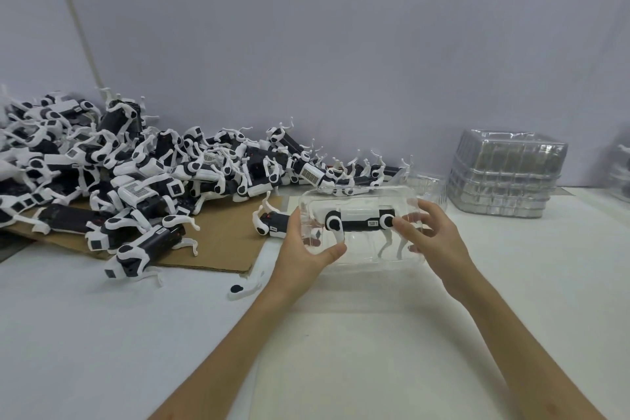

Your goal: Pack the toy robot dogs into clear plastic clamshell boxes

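Note:
A black-and-white toy robot dog (359, 219) lies on its side inside a clear plastic clamshell box (358, 194) at the table's middle. My left hand (303, 245) grips the box's left end, thumb along its front edge. My right hand (429, 235) holds the right end, with its fingertips against the dog's rear. A large heap of loose robot dogs (136, 174) covers the left of the table. One more dog (271, 223) lies just left of the box, partly behind my left hand.
A stack of empty clear clamshell boxes (504, 174) stands at the back right against the wall. Brown cardboard (225, 242) lies under the heap. A loose white leg part (243, 288) rests on the white table. More clear packaging shows at the far right edge (622, 167).

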The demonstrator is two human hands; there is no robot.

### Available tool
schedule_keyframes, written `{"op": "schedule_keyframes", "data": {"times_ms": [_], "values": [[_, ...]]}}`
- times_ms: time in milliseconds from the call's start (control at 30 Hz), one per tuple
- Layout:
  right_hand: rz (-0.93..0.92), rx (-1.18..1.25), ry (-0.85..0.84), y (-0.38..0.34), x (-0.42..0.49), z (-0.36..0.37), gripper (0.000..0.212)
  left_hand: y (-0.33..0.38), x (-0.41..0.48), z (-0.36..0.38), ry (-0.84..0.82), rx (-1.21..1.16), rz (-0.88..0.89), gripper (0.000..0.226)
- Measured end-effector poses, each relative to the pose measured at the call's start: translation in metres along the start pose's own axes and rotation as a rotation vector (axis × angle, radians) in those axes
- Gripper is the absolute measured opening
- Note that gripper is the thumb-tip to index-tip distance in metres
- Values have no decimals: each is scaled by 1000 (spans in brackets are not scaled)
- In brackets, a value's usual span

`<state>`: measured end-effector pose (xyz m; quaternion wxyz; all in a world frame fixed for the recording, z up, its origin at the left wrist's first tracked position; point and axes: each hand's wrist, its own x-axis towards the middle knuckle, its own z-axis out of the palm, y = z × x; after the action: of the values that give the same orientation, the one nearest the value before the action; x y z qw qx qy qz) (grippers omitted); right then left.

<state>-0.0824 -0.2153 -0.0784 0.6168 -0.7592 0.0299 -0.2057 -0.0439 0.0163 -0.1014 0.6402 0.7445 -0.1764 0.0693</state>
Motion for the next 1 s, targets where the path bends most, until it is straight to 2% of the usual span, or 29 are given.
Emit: {"op": "schedule_keyframes", "data": {"times_ms": [167,267,400,500,633,700,867,1000], "values": [[-36,-33,3,4,1,1,72,1,1,-1,4,-2,17,91],[-26,11,-13,0,1,2,78,7,1,-1,-8,-89,-81,93],[-22,85,-33,-3,-1,2,78,9,2,-7,-115,-335,-289,57],[-31,79,-59,-8,-4,1,73,10,0,-9,-149,-398,-349,59],[-3,81,-117,-10,-6,2,76,12,-3,-5,-141,-469,-359,62],[-6,81,-94,-11,-5,1,74,13,-2,-4,-107,-476,-349,64],[-36,69,-25,-9,-5,-2,55,13,-3,1,-63,-390,-324,65],[-72,48,24,-9,-6,0,54,14,-6,3,-35,-387,-320,64]]}}
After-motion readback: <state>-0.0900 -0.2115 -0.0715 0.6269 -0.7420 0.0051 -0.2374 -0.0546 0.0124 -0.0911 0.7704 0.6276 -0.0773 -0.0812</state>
